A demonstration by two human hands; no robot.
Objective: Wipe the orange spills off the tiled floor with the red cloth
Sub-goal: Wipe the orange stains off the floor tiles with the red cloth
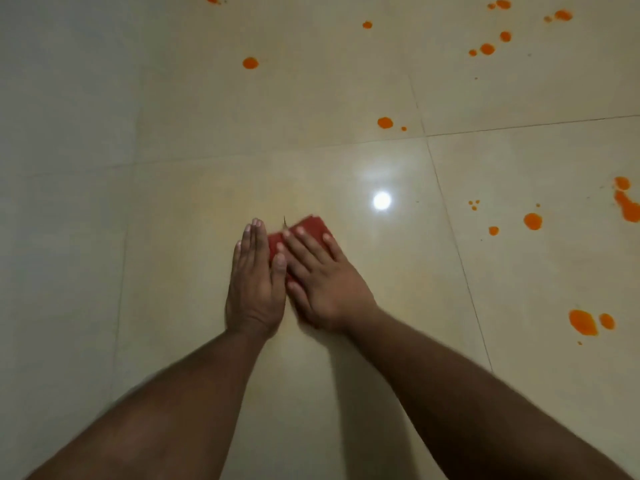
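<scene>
1. We see the right hand (320, 275) lying flat with spread, straight fingers, pressing the red cloth (310, 230) onto the tiled floor (173, 202).
2. The left hand (254, 282) rests beside it, fingers straight and together, its thumb touching the cloth's near edge.
3. Orange spills (583, 322) dot the glossy beige tiles to the right and farther ahead, well apart from the cloth.
4. A lamp's reflection (382, 200) gleams just beyond the cloth.

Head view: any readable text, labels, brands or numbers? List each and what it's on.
None. No text, label, brand or number shows anywhere.
Red cloth: plain, mostly covered by the left hand and right hand, no tag visible.
Tiled floor: unmarked, only orange spills and a light glare.
</scene>
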